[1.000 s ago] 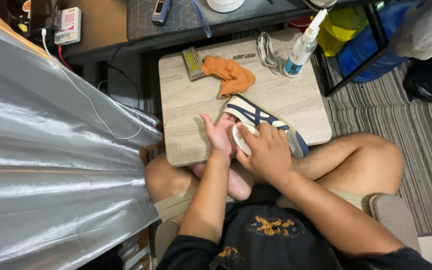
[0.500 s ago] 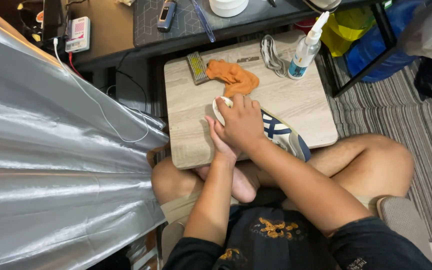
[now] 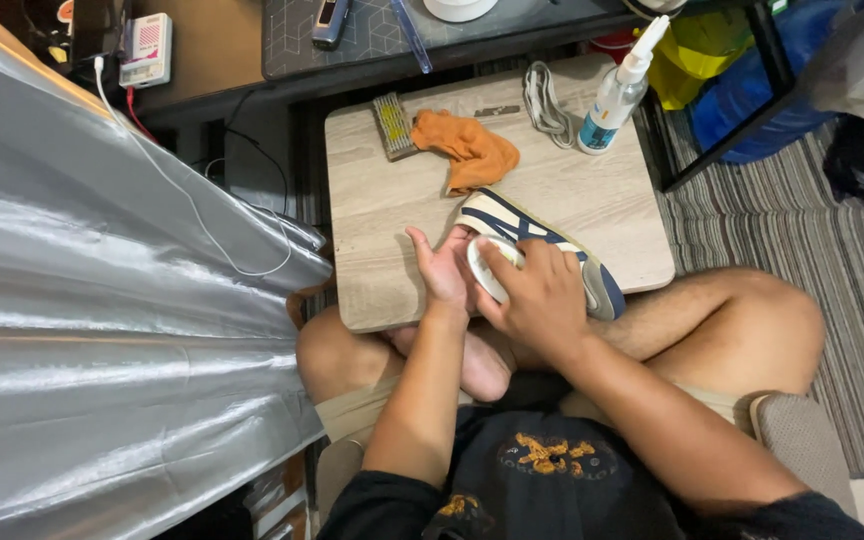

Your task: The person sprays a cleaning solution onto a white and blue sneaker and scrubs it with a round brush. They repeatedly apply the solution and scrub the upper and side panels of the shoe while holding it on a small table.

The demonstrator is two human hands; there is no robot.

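Your left hand (image 3: 444,275) cups the near end of a white canvas sneaker with navy side stripes (image 3: 542,245) at frame centre, fingers curled up against its sole edge. Your right hand (image 3: 542,295) lies over the shoe's upper, closed on it; whether it holds a cloth or tool beneath, I cannot tell. The sneaker rests on the near edge of the pale wood-grain bench (image 3: 382,210). Its laces are out: a grey-white bundle of laces (image 3: 547,100) lies at upper centre. The crumpled orange cloth (image 3: 470,148), small bristle brush (image 3: 392,125) and clear spray bottle with white nozzle (image 3: 614,95) sit apart, unhandled. Judged progress: preparation complete, the shoe in hand, the remainder unconfirmed.
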